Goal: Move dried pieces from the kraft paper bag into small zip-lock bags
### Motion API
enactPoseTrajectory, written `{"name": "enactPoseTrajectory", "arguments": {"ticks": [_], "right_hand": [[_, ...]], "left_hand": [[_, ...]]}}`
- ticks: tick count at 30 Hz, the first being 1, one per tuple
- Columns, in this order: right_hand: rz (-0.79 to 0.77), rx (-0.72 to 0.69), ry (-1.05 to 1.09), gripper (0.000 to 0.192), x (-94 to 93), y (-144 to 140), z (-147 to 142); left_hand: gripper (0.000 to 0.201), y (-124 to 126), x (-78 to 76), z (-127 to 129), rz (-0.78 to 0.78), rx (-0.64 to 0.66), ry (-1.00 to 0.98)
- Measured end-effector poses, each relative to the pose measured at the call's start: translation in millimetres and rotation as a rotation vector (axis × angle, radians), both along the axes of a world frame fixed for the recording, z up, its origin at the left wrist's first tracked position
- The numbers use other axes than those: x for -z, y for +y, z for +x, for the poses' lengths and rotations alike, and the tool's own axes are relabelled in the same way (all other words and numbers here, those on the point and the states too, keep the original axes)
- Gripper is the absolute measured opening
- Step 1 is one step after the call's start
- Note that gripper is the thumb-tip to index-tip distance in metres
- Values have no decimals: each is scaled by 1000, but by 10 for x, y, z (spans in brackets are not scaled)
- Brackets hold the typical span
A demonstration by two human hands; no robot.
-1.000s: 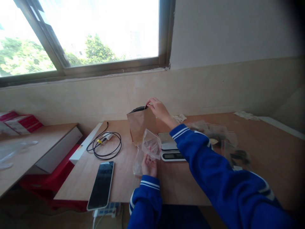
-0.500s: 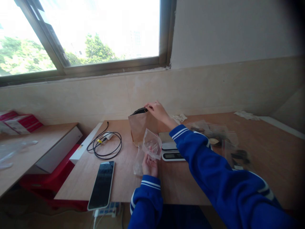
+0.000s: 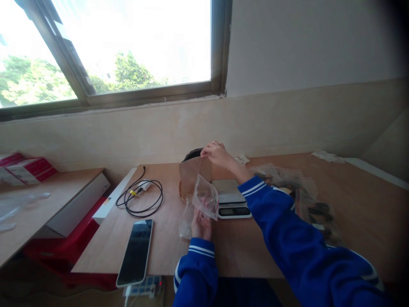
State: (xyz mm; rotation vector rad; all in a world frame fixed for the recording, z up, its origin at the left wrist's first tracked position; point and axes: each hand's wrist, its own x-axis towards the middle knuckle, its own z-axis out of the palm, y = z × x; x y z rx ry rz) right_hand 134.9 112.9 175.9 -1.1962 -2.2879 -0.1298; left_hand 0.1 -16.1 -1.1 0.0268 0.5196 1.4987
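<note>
Blue sleeves (white-striped cuffs).

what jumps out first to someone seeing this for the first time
The right hand pinches the top of a brown paper bag standing at the desk's back. In front, the left hand holds up a clear plastic bag, beside a small digital scale. A smartphone lies at the desk's near left edge.

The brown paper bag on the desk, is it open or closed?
Open. The brown paper bag stands upright, a dark opening shows at its top, and the right hand grips its upper edge.
</note>
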Motion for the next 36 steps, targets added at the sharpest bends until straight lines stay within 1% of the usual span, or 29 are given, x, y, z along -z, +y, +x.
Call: {"name": "enactPoseTrajectory", "arguments": {"ticks": [4, 7, 9, 11, 14, 16, 17, 20, 22, 26, 28, 30, 32, 34, 36], "right_hand": [[15, -20, 83, 24, 2, -125, -24], [17, 38, 237, 29, 47, -329, -39], [-58, 43, 345, 34, 118, -511, -19], [-191, -8, 410, 36, 224, -701, 35], [-375, -36, 395, 36, 419, -928, 183], [-444, -25, 405, 35, 539, -1008, 318], [-458, -15, 443, 37, 589, -1028, 389], [-461, 34, 622, 43, 697, -1051, 566], [-484, 50, 704, 45, 751, -1068, 617], [-504, 67, 784, 52, 876, -1142, 546], [-516, 74, 820, 52, 956, -1197, 473], [-602, 31, 878, 54, 1044, -1266, 403], [-791, -87, 956, 61, 1130, -1348, 341], [-997, -222, 1021, 69, 1207, -1431, 283], [-1106, -287, 1070, 72, 1271, -1500, 224]], "left_hand": [[29, 7, 31, -4, 23, 39, 43], [30, 11, 49, -2, 61, 37, 84], [31, 7, 46, 11, 103, 19, 117], [35, -4, 32, 34, 140, 10, 152], [38, -35, 5, 68, 166, 8, 213], [39, -68, -15, 80, 172, 16, 258], [40, -89, -28, 80, 176, 23, 279], [40, -171, -98, 60, 216, 70, 375], [38, -236, -180, 29, 270, 114, 469], [40, -348, -370, -71, 351, 166, 678], [36, -374, -437, -131, 366, 192, 802], [30, -373, -479, -189, 367, 170, 908], [28, -352, -509, -246, 352, 102, 980], [32, -317, -534, -305, 323, 43, 1020], [36, -277, -555, -363, 290, 22, 1040]]}}
